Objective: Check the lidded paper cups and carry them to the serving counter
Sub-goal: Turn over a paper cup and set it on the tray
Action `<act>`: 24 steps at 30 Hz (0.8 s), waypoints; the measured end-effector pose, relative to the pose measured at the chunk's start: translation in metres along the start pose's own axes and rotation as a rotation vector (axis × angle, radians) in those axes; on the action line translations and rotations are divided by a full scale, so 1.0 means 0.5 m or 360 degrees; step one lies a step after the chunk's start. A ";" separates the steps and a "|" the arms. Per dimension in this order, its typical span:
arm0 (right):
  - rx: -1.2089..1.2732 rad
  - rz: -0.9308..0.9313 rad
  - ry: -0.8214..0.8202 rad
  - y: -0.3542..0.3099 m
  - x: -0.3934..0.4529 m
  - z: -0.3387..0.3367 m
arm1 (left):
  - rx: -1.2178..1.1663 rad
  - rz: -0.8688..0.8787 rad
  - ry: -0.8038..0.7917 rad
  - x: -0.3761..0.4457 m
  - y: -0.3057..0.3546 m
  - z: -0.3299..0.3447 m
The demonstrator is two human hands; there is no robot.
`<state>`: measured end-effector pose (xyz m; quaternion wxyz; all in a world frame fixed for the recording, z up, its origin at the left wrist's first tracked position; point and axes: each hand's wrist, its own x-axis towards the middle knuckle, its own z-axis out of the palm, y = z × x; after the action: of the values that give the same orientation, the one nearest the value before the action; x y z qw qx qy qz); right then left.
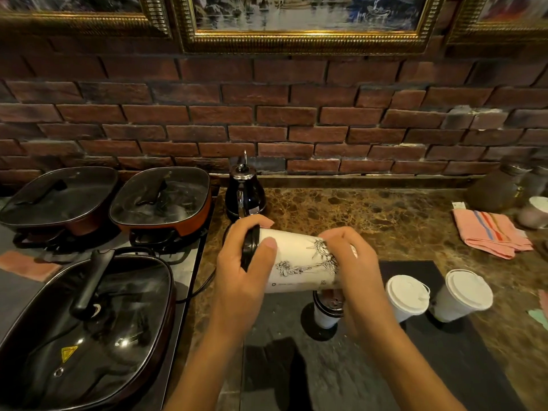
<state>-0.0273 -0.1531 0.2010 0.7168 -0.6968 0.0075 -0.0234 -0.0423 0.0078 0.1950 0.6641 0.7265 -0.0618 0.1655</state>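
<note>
A tall white paper cup (296, 259) with a black lid and a line drawing lies on its side in the air above the counter, lid to the left. My left hand (240, 274) grips its lid end, thumb on the cup wall. My right hand (353, 262) wraps around its base end. Below it a small black-lidded cup (326, 310) stands on the black mat (341, 375), partly hidden by my right hand. Two white-lidded cups (407, 296) (462, 293) stand to the right on the mat.
Three glass-lidded electric pans (83, 318) fill the left side. A black kettle (244, 191) stands behind the held cup by the brick wall. A pink striped cloth (492, 232) and jars (501, 188) sit at the right on the marble counter (385, 215).
</note>
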 end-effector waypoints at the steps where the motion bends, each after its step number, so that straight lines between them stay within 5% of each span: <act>1: -0.0029 -0.0086 -0.0034 -0.007 0.003 0.001 | -0.0143 -0.0133 0.0061 0.000 0.006 0.003; 6: -0.0182 -0.0695 -0.0279 -0.061 0.015 -0.012 | -0.1124 -0.1210 0.0053 0.012 0.029 0.012; 9: -0.0018 -0.0893 -0.0331 -0.087 0.028 0.001 | -0.1369 -0.1625 -0.0033 0.011 0.032 0.028; 24: 0.0310 -0.0621 0.0365 -0.034 0.023 0.062 | -0.1043 -0.1017 0.0343 -0.025 -0.006 0.075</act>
<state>-0.0149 -0.1231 0.2192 0.7570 -0.6055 -0.0482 -0.2410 -0.0471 -0.0303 0.1860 0.8788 0.4397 0.1852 -0.0011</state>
